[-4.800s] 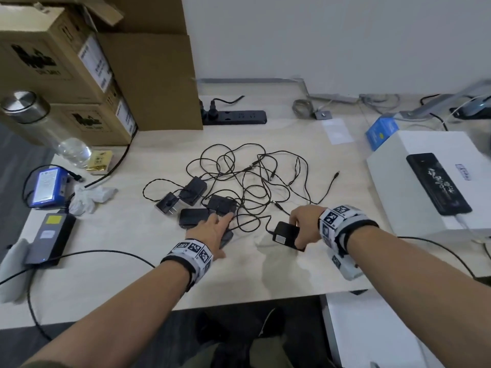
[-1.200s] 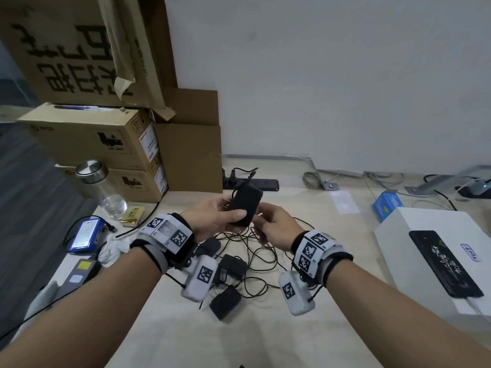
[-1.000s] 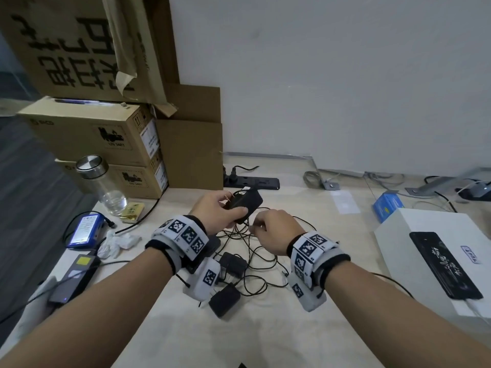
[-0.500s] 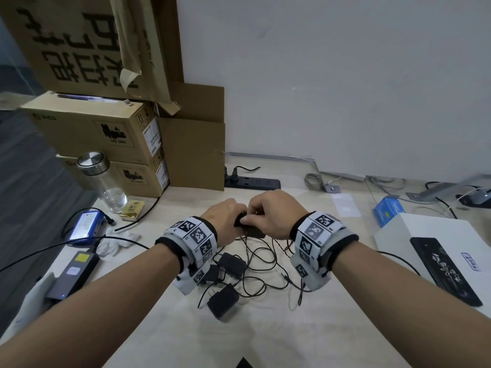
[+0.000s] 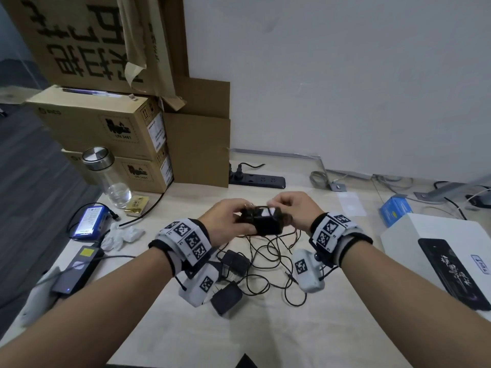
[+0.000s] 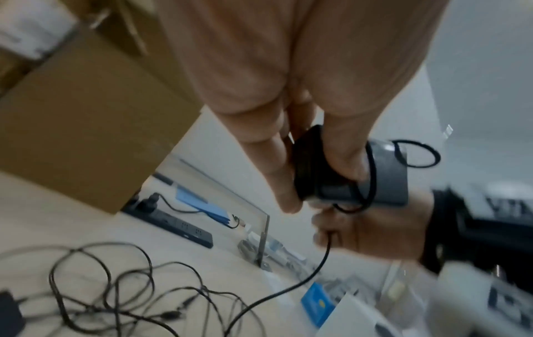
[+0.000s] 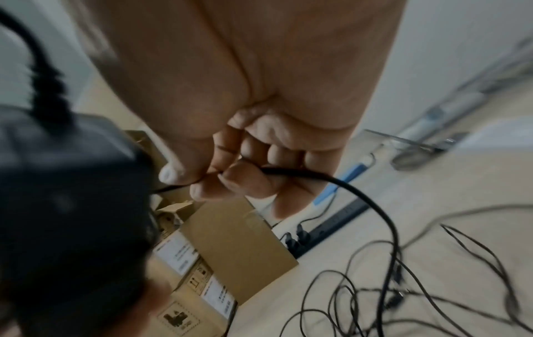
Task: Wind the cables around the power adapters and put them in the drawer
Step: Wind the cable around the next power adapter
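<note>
From the head view, the left hand grips a black power adapter above the counter; the right hand pinches its cable over it. Below the hands lies a cable tangle with two more adapters.

From the left wrist, loops already go around the adapter.

From the right wrist, thumb and finger squeeze the cable.

Half a second ago the hands hid the adapter; now it shows.

On the light wooden desk, stacked brown cardboard boxes fill the back left corner, a black power strip just right of them along the back edge. A clear glass bottle with a steel lid stands before the boxes. Tangled black cables lie mid-desk; a white box sits at the right edge.
</note>
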